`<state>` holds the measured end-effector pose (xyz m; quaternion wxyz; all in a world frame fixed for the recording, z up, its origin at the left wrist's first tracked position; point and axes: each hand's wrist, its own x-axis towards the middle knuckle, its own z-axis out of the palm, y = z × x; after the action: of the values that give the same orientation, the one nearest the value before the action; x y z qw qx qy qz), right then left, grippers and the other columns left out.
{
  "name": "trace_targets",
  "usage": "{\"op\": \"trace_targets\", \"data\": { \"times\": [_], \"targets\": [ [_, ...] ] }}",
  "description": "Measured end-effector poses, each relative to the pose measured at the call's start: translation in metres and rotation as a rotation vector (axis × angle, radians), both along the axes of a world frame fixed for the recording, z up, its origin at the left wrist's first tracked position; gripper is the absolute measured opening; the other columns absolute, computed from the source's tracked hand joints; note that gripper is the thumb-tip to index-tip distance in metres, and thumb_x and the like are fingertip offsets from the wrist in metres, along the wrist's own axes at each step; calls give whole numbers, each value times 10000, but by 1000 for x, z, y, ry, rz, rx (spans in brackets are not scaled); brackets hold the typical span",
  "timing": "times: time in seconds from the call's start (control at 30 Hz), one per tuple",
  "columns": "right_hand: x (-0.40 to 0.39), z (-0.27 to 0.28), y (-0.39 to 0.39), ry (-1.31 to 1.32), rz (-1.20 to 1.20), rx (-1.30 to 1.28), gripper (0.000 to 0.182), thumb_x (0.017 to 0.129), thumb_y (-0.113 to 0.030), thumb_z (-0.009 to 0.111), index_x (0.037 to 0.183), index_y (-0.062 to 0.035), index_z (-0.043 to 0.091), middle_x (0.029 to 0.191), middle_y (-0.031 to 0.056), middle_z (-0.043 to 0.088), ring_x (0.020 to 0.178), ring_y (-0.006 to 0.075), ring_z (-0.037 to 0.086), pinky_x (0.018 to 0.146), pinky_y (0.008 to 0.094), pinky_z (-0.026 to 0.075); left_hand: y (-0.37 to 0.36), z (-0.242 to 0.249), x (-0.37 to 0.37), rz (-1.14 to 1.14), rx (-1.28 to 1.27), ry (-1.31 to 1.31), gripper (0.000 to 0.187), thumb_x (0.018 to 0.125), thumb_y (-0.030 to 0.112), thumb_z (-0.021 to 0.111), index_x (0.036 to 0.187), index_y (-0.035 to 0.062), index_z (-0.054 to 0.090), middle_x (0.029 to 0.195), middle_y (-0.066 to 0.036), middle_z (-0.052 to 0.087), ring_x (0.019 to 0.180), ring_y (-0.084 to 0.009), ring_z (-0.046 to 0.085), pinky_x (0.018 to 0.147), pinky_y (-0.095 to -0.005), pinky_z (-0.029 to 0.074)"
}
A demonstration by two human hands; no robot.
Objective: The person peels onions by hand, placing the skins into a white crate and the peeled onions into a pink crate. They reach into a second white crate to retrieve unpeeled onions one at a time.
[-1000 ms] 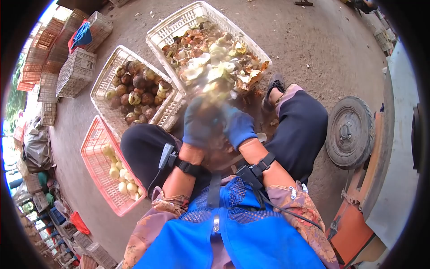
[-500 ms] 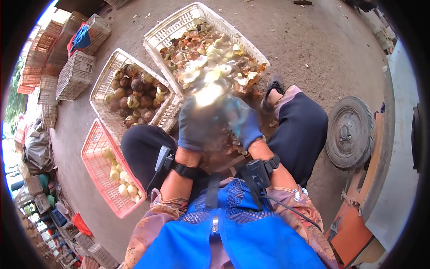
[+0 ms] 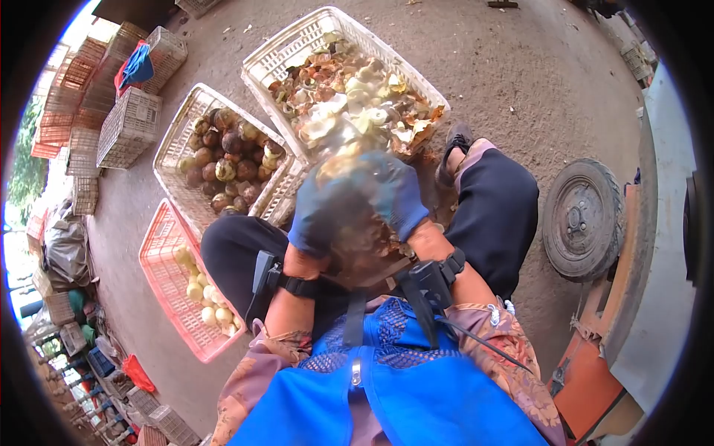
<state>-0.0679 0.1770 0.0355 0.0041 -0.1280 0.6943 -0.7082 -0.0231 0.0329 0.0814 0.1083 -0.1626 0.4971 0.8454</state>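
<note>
Both my hands wear dark gloves with blue cuffs and meet in front of my knees. In my left hand (image 3: 321, 207) is an onion (image 3: 338, 168), its yellow-brown top showing blurred above the fingers. My right hand (image 3: 394, 189) closes on the same onion from the other side, with its fingers smeared by motion. Just beyond them stands a white crate (image 3: 256, 70) heaped with onion peelings (image 3: 357, 97). To the left, another white crate (image 3: 165, 152) holds brown unpeeled onions (image 3: 232, 141). A pink crate (image 3: 160, 256) beside my knee contains pale peeled onions (image 3: 212, 297).
A wheel with a tyre (image 3: 582, 219) lies at the right, beside an orange panel (image 3: 587, 383) and a grey metal sheet (image 3: 662, 245). Stacked crates (image 3: 128, 128) line the left side. Loose peelings (image 3: 383, 241) lie on the ground between my legs.
The bright pale onion surface between my hands now looks browner and lower. My right hand has moved slightly up and left, its fingers nearer my left hand.
</note>
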Motion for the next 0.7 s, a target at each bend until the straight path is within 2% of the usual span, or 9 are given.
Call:
{"op": "trace_targets", "data": {
  "times": [0.17, 0.3, 0.4, 0.5, 0.53, 0.57, 0.6, 0.63, 0.7],
  "targets": [
    [-21, 20, 0, 269, -124, 481, 166, 880, -211, 649, 922, -52, 631, 807, 156, 666, 723, 307, 648, 659, 409, 507, -24, -111, 21, 47, -612, 471, 310, 897, 105, 634, 1200, 55, 591, 1132, -76, 644, 1017, -222, 611, 883, -329, 512],
    [-73, 25, -1, 57, -255, 828, 295, 917, -285, 608, 1145, -99, 636, 948, 194, 696, 848, 363, 679, 773, 453, 538, -35, -99, 22, -137, -1214, 457, 296, 895, 145, 651, 1187, 110, 616, 1147, -39, 661, 995, -183, 618, 861, -310, 497],
    [-119, -10, 9, -26, -111, 687, 604, 887, -352, 647, 1426, -147, 468, 965, 226, 692, 859, 345, 691, 830, 436, 545, -21, -35, 23, -305, -1705, 296, 367, 878, 182, 672, 1234, 127, 603, 1184, -17, 651, 1015, -158, 608, 871, -289, 486],
    [-90, 14, 11, -345, -66, 288, 568, 869, -281, 645, 1394, -138, 482, 911, 201, 679, 829, 343, 676, 779, 431, 545, -24, -43, 19, -263, -1978, 396, 437, 818, 245, 744, 1211, 99, 622, 1156, -22, 664, 1032, -154, 612, 906, -277, 482],
    [-78, -31, 14, 53, 42, 413, 457, 830, -208, 628, 1270, -112, 552, 931, 152, 652, 860, 327, 637, 767, 400, 524, -22, -44, 15, -258, -1975, 393, 437, 818, 245, 744, 1211, 99, 622, 1156, -22, 664, 1032, -154, 612, 906, -277, 482],
    [-63, -26, 12, -304, 185, -67, 298, 795, -151, 610, 1087, -92, 606, 986, 117, 618, 932, 314, 595, 788, 370, 496, -20, -45, 10, 20, -1059, 392, 451, 807, 209, 743, 1217, 74, 613, 1163, -38, 660, 1041, -166, 615, 937, -284, 476],
    [-41, -26, 8, -3, 327, -22, 236, 796, -93, 588, 1030, -77, 616, 998, 109, 621, 911, 306, 592, 771, 390, 495, -20, -45, 4, 252, -137, 340, 466, 797, 172, 743, 1223, 48, 604, 1169, -55, 656, 1051, -178, 619, 968, -292, 470],
    [-33, -17, -5, 154, 421, 45, 248, 824, -88, 604, 1070, -73, 620, 956, 108, 636, 800, 292, 601, 700, 392, 504, -22, -39, 0, 255, -138, 341, 466, 797, 172, 743, 1223, 48, 604, 1169, -55, 656, 1051, -178, 619, 968, -292, 470],
    [2, 43, -9, -237, 348, -151, 310, 863, -152, 641, 1160, -63, 617, 995, 98, 661, 788, 265, 623, 694, 355, 517, -26, -21, -5, -66, -1520, 724, 518, 825, 43, 655, 1324, 14, 518, 1214, -107, 626, 1082, -227, 615, 989, -341, 482]
  ]
}}
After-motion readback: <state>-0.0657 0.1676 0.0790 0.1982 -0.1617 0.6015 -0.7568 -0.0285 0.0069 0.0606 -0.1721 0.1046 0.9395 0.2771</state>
